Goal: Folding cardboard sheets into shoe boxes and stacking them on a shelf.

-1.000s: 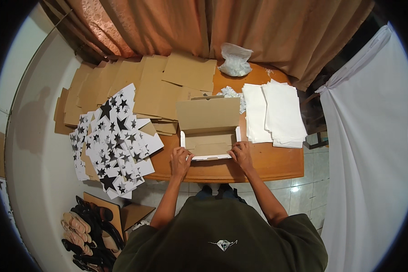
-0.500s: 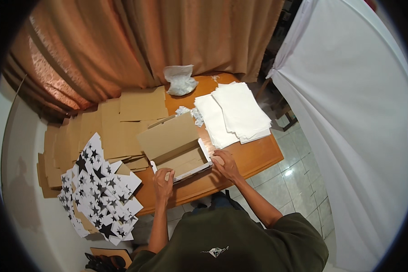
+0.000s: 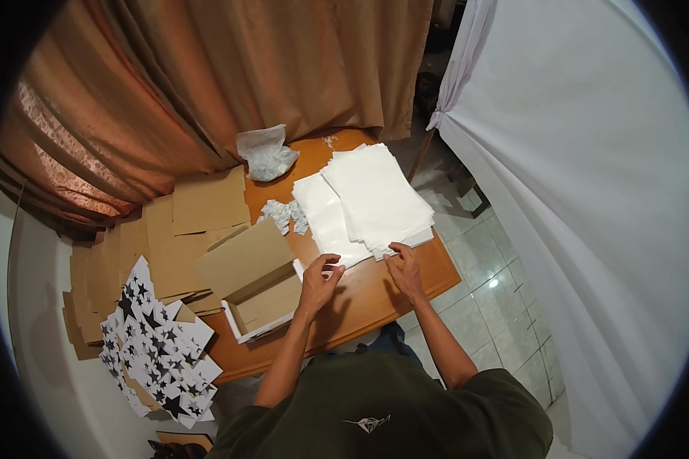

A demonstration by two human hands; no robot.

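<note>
An open cardboard box (image 3: 265,298), brown inside with white outer edges, sits on the wooden table with its lid raised toward the far side. To its right, my left hand (image 3: 321,284) hovers over the table, fingers bent and apart, holding nothing I can see. My right hand (image 3: 405,273) is at the near edge of a stack of white paper sheets (image 3: 379,195), thumb and fingers apart. Whether its fingertips touch the sheets I cannot tell. The stack lies in two overlapping, slightly fanned piles.
Small crumpled-looking packets (image 3: 285,216) lie between box and paper. A clear plastic bag (image 3: 268,154) of white bits stands behind. Flat brown cardboard pieces (image 3: 207,200) and star-printed white pieces (image 3: 161,344) cover the left. The table (image 3: 435,274) ends at the right above tiled floor.
Both hands have let go of the box's near corners and moved right, toward the paper. The box stays open on the table. The whole view has shifted somewhat.
</note>
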